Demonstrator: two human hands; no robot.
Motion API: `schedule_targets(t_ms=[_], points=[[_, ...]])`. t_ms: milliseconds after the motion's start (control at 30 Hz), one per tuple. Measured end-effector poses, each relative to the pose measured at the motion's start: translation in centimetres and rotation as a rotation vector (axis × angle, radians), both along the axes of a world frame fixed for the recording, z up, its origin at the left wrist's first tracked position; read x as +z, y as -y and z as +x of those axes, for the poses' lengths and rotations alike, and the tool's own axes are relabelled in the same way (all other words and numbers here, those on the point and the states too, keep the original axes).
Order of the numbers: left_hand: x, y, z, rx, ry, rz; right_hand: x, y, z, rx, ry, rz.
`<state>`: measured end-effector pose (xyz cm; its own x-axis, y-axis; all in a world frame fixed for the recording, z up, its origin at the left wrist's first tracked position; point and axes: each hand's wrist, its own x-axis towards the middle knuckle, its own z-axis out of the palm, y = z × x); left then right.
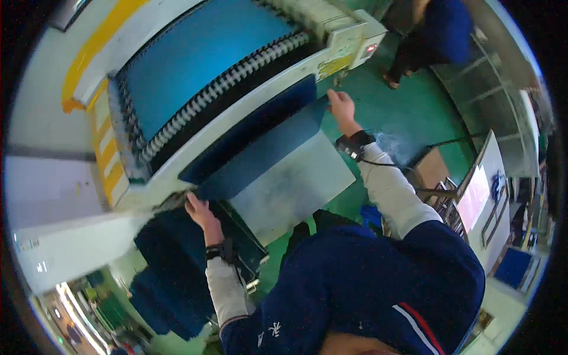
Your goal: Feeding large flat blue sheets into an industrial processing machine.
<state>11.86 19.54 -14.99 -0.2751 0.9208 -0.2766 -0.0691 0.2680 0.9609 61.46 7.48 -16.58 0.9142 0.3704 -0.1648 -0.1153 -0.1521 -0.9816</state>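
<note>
A dark blue, flat, rectangular sheet [269, 151] spans the gap between the two hands, in front of a large white-framed machine [248, 94]. The left hand [202, 214] is closed on its lower-left corner, the right hand [343, 111] on its upper-right corner. A pale grey, smooth rectangular panel [296, 189] lies just below the sheet, on the person's side; the machine's long white front edge bounds the far side. Near the left forearm stand dark blue, flat-faced pieces [171, 260] with stepped outlines. Farther right, beyond the right forearm, are a brown cardboard box [433, 167] and a tilted white board [485, 183]; a co-worker in blue [441, 32] stands at upper right on the glossy green floor [423, 112]. The machine carries a matte, bright blue bed [207, 56], bordered by a ribbed, pleated grey strip [228, 89].
</note>
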Motion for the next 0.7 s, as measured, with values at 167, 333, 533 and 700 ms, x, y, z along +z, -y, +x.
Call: schedule_targets(t_ms=[167,333,533,700], points=[[-1.9,-0.5,-1.6,-0.065,0.100,-0.026,1.0,0.7,-3.2,-0.133,0.236,-0.207],[-1.8,-1.8,-2.8,-0.066,0.041,-0.052,4.7,2.9,-6.2,-0.174,0.132,-0.226],[-2.4,-2.6,-4.3,-0.113,-0.084,-0.046,4.2,3.0,-6.9,-0.168,0.163,-0.283],[-2.4,-1.1,-4.4,-0.085,-0.185,-0.022,3.3,3.0,-6.1,-0.125,0.280,-0.293]])
